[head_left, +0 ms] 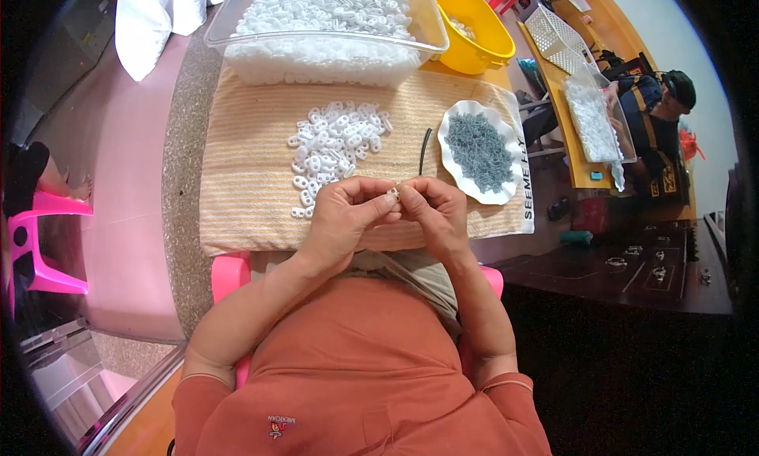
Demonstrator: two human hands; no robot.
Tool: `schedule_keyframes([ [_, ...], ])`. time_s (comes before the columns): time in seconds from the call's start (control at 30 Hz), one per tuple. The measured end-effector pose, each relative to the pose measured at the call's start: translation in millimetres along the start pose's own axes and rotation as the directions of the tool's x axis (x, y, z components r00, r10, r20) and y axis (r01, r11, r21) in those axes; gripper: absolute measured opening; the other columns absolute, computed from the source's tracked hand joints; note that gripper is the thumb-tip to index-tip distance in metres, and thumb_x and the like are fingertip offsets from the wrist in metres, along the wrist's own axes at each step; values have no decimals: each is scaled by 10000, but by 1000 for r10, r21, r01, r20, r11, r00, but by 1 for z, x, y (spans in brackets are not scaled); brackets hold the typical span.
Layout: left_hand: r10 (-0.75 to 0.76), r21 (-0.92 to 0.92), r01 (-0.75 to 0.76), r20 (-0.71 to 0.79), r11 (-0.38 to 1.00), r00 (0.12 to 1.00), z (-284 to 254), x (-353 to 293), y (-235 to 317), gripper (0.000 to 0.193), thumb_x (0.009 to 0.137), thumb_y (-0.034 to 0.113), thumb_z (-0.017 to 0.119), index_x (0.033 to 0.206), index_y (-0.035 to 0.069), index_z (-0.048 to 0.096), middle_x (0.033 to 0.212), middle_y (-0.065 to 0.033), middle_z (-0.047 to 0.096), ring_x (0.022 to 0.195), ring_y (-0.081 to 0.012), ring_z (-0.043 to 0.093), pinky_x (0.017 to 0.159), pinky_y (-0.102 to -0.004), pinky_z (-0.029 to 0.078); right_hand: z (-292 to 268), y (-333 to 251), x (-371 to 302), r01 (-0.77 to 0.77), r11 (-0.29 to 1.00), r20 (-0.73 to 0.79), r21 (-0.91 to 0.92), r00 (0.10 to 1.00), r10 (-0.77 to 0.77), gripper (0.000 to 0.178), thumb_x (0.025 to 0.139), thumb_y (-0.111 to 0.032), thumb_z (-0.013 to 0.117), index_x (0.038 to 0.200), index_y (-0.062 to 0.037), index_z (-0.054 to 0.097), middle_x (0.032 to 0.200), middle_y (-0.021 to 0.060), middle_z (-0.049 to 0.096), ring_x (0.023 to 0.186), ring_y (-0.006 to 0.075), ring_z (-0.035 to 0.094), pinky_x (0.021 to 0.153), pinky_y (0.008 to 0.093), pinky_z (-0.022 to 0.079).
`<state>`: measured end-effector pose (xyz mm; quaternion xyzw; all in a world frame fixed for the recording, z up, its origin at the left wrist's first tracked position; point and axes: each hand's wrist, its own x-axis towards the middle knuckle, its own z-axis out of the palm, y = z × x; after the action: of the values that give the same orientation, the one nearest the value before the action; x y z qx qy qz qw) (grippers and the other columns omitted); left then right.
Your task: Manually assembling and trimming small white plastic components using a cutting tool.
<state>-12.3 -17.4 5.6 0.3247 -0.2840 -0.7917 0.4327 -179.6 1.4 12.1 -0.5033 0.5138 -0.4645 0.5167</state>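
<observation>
My left hand [345,212] pinches a small white plastic piece [393,192] between thumb and fingertips. My right hand [437,212] meets it there, its thumb and forefinger closed together; what lies between them is too small to make out. Beyond my left hand, a loose pile of white oval two-hole plastic pieces [336,140] lies on the striped towel [245,163]. Past my right hand stands a white wavy-edged plate [448,140] heaped with tiny dark grey pieces [482,151]. A thin black rod [425,149] lies between the pile and the plate.
At the far side, a clear plastic bin [332,39] brims with white pieces, beside a yellow basin [500,41]. Off to the right, another person [652,112] sits by a clear tub [628,136] of white pieces. A pink stool [55,207] is at the left.
</observation>
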Motion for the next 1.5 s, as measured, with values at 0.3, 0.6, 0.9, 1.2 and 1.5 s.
schedule_keyframes([
  [0.3, -15, -39, 15, -10, 999, 1000, 0, -1, 7, 184, 865, 37, 637, 1031, -41, 623, 879, -76, 661, 760, -117, 638, 725, -231, 545, -10, -5, 5, -30, 996, 11, 81, 1000, 29, 229, 949, -175, 569, 1020, 30, 644, 849, 46, 655, 734, 91, 617, 676, 214, 505],
  [0.6, 39, -140, -46, -53, 989, 998, -9, 4, 6, 167, 867, 15, 629, 1030, -20, 618, 881, -84, 651, 785, -145, 651, 727, -252, 568, -6, -14, 42, 40, 969, -7, -242, 999, -43, 198, 862, -96, 658, 1008, 36, 639, 761, 24, 643, 643, 78, 593, 566, 227, 486],
  [0.9, 75, -182, -94, -106, 979, 992, -10, 5, 13, 170, 862, 3, 630, 1030, -19, 616, 896, -76, 646, 793, -150, 649, 725, -251, 571, 12, -13, 82, 200, 514, 120, -834, 975, -184, 199, 782, -183, 652, 918, -37, 644, 847, 157, 648, 830, 345, 624, 745, 428, 486],
  [1.2, 84, -193, -103, -107, 976, 991, -11, 6, 15, 163, 858, -2, 633, 1018, -19, 613, 888, -83, 648, 787, -153, 652, 719, -254, 573, 11, -6, 85, 206, 561, 121, -802, 975, -186, 203, 784, -182, 655, 937, -49, 651, 843, 157, 650, 806, 322, 636, 717, 403, 494],
  [1.5, 87, -212, -109, -112, 971, 990, -11, 5, 15, 163, 861, 6, 630, 1022, -13, 609, 883, -85, 651, 787, -153, 654, 715, -259, 573, -5, -11, 56, 46, 981, 98, -187, 995, -29, 212, 874, -62, 646, 1052, 47, 613, 780, 40, 641, 694, 85, 605, 592, 217, 496],
])
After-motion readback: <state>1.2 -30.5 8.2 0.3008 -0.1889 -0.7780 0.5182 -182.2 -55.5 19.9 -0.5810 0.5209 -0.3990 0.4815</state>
